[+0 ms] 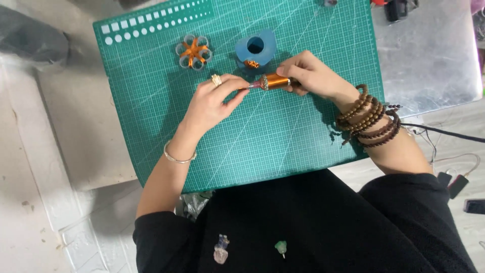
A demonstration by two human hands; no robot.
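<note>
- Here, the right hand (pixel 308 73) is clamped around a copper-coloured spool (pixel 275 81), held just above the green cutting mat (pixel 283 136) near the middle of its far half.
- The left hand (pixel 214 103) pinches the spool's narrow tip between thumb and forefinger.
- A blue holder (pixel 256 48) stands just beyond the spool, toward the mat's far edge.
- A flower-shaped clear ring cluster (pixel 193 51) with orange wrapping lies left of the holder, well apart from the hands.
</note>
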